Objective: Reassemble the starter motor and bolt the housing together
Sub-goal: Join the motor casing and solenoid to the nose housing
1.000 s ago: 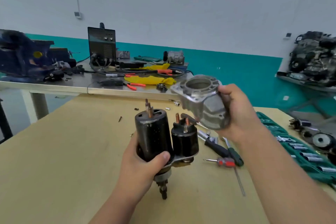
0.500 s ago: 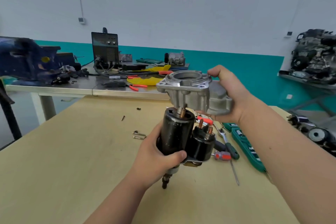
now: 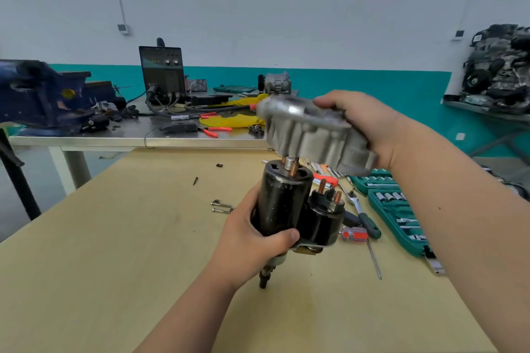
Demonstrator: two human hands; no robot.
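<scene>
The left hand [image 3: 252, 241] is clenched around the black motor body [image 3: 282, 200], holding it upright above the wooden worktop [image 3: 114, 238] with the smaller solenoid [image 3: 324, 218] at its right side. The right hand [image 3: 370, 126] grips the grey aluminium housing [image 3: 309, 135] directly over the motor's top end, tilted, its lower edge at the copper-coloured studs [image 3: 294, 167] sticking up there. The housing is motion-blurred, so whether it touches them is unclear; the left palm hides the body's lower left side.
</scene>
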